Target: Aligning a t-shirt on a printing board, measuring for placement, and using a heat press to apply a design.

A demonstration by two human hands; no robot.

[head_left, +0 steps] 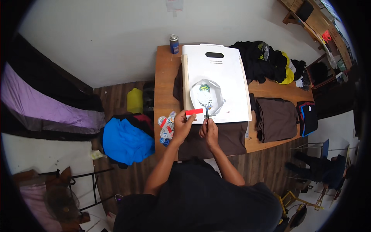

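My left hand (182,127) pinches a small white piece with a red strip (194,111) across its top. Beside it, my right hand (210,130) grips a slim dark two-pronged tool (207,113), like tweezers, pointing away from me. Both hands are over the near edge of a white board (228,77) with an oval slot. On the board, beyond my fingers, lies a crumpled white bag or paper (217,92) with round green and blue patterned pieces (205,89) in it. More patterned cutouts (167,127), some with red strips, lie left of my left wrist. Brown cloth (212,141) sits under the board's near edge.
A blue spray can (174,44) stands at the wooden table's (164,73) far left corner. Folded brown cloth (276,120) and a black and yellow garment pile (266,60) lie on the right. Blue cloth (127,139) is heaped left of the table. Another person (324,170) is at far right.
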